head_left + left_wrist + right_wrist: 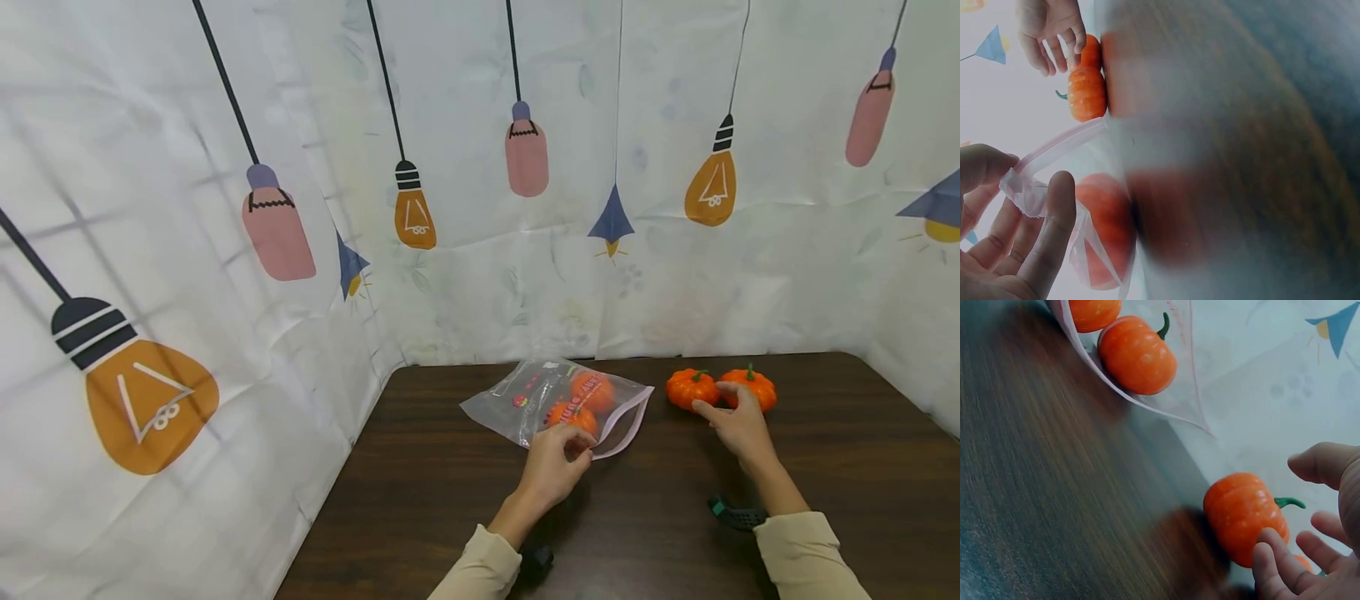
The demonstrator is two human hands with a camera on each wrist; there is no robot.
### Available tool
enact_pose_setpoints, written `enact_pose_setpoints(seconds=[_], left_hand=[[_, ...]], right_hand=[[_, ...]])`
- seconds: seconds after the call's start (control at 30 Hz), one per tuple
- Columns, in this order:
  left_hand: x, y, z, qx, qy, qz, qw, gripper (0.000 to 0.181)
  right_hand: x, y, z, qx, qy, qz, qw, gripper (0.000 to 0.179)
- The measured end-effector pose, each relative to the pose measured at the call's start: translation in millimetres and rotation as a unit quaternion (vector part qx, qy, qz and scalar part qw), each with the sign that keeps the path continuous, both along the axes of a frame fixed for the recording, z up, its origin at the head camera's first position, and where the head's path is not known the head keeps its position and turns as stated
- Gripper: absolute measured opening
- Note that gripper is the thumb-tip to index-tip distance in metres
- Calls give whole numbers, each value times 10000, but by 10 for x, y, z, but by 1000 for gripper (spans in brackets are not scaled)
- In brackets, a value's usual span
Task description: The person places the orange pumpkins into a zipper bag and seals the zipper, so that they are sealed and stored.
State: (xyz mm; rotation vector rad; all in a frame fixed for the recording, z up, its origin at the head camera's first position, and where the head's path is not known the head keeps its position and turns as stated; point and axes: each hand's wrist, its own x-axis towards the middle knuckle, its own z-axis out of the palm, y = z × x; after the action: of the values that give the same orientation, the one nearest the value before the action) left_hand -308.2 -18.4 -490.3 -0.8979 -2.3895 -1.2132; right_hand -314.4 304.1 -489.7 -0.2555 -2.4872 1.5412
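A clear zip bag [501,407] with a pale pink edge lies on the table, its mouth gaping to the right. Two small orange pumpkins [1138,356] show inside it. My left hand [557,465] pinches the bag's near rim; in the left wrist view the crumpled rim [1027,194] is between thumb and fingers. To the right, two more orange pumpkins with green stems, the left one [686,387] and the right one [759,388], sit side by side. My right hand [741,427] is over them, fingers loosely spread, fingertips right by the left pumpkin.
The dark wood table [420,492] ends at a white curtain [465,292] printed with lamps, which runs along the back and the left side. Black straps show at both wrists, the right strap [738,515] having a green part.
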Motion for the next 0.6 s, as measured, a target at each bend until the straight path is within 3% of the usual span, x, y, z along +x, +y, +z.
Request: enact_pose_setpoints(seconds=[0.27, 0.6], left_hand=[[9, 5, 4, 26, 60, -4, 10000, 11], [14, -1, 9, 64, 42, 48, 10000, 11]], right_hand=[[-73, 3, -39, 461, 239, -90, 9986, 89], [-300, 59, -42, 1313, 182, 259, 9908, 98]])
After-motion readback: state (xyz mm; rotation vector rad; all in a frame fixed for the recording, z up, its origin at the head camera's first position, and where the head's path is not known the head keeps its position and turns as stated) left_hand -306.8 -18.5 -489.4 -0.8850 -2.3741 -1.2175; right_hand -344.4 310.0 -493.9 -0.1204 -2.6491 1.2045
